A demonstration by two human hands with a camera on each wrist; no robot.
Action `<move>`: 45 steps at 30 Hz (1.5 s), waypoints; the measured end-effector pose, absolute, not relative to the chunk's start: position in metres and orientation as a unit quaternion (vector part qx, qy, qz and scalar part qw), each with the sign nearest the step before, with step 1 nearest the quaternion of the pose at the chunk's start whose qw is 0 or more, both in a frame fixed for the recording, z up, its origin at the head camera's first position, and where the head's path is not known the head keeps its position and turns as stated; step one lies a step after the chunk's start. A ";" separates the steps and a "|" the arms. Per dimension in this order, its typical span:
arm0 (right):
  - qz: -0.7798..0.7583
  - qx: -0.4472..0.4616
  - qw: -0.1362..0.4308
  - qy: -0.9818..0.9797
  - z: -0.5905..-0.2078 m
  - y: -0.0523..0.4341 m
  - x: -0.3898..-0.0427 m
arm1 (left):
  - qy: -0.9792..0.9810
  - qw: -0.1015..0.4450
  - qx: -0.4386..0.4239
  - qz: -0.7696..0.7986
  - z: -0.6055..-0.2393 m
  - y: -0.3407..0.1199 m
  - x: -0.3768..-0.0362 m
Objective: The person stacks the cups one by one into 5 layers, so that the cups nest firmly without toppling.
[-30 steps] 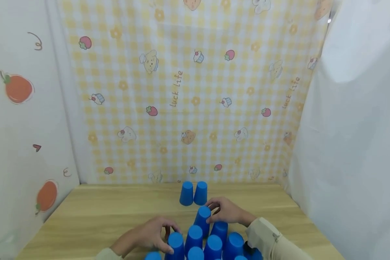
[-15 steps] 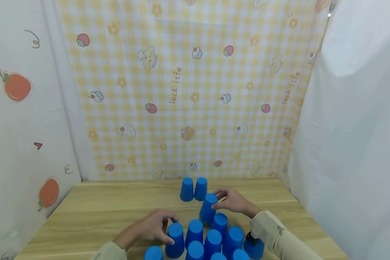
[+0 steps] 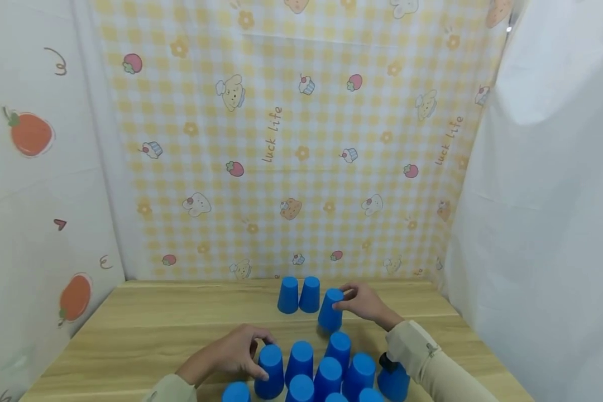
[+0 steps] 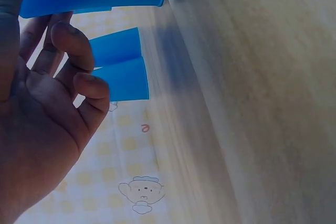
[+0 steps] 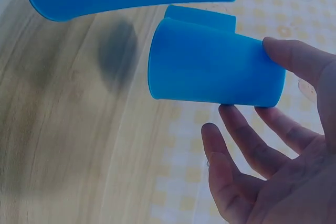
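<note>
— What's the setting?

— A pale wooden tabletop [image 3: 156, 329] boxed in by a yellow checked cartoon-print cloth [image 3: 281, 139] at the back and white sheets at the sides.

— And my hands?

— I see my right hand [image 3: 363, 303] pinching a small blue plastic cup [image 3: 330, 310], upside down, by its base; it hangs tilted just off the wood, as the right wrist view [image 5: 210, 66] shows. My left hand [image 3: 236, 352] curls its fingers round the leftmost cup [image 3: 271, 363] of the near cluster.

— How far along?

— I judge it early. Two inverted blue cups [image 3: 298, 294] stand side by side at the far edge, and the held cup is just right of them, not yet set down. About nine more wait in the blue cluster [image 3: 326, 371] near me.
</note>
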State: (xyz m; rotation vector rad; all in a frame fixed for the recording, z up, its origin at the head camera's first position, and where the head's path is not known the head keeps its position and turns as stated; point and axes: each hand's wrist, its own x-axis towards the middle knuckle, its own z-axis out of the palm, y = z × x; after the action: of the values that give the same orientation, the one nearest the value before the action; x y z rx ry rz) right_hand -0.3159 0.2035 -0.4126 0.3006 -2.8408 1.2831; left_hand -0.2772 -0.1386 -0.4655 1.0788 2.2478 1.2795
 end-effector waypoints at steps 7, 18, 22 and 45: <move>0.417 0.075 0.028 -0.905 -0.417 0.205 -0.322 | 0.811 0.163 0.372 0.421 -0.464 -0.137 -0.277; 0.428 0.067 0.043 -0.900 -0.425 0.205 -0.335 | 0.816 0.166 0.370 0.412 -0.463 -0.137 -0.277; 0.433 0.062 0.047 -0.898 -0.428 0.205 -0.339 | 0.811 0.157 0.386 0.412 -0.464 -0.138 -0.276; 0.450 0.029 0.054 -0.891 -0.442 0.208 -0.359 | 0.824 0.165 0.364 0.401 -0.466 -0.135 -0.272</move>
State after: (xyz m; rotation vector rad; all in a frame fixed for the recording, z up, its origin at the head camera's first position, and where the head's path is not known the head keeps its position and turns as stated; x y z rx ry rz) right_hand -0.3586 0.2082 -0.4424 0.0888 -2.7070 1.3671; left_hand -0.2715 -0.1348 -0.4657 1.0384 2.3487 1.1416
